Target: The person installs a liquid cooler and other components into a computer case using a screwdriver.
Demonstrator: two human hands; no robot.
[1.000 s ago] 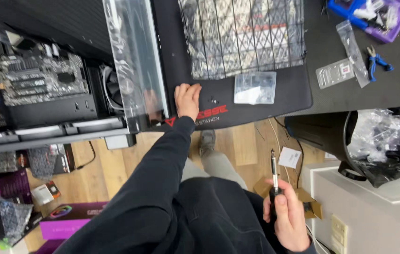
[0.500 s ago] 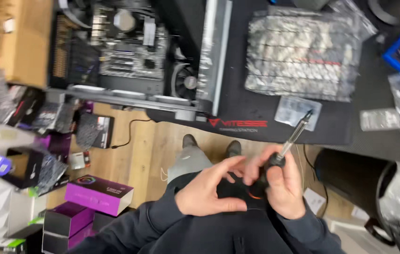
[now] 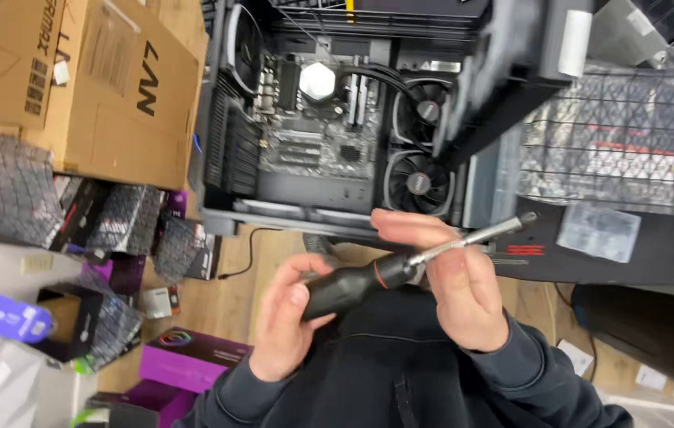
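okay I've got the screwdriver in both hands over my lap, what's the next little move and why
Probably lift the screwdriver toward the open computer case: your left hand grips the black handle, your right hand steadies the metal shaft, and the tip points at the case but sits well short of it.

The head camera looks steeply down, close over the lap, facing the open computer case (image 3: 329,119).

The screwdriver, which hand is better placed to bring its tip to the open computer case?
Probably the left. The left hand wraps the screwdriver by its black handle, while the right hand only pinches the metal shaft. The computer case lies open just ahead.
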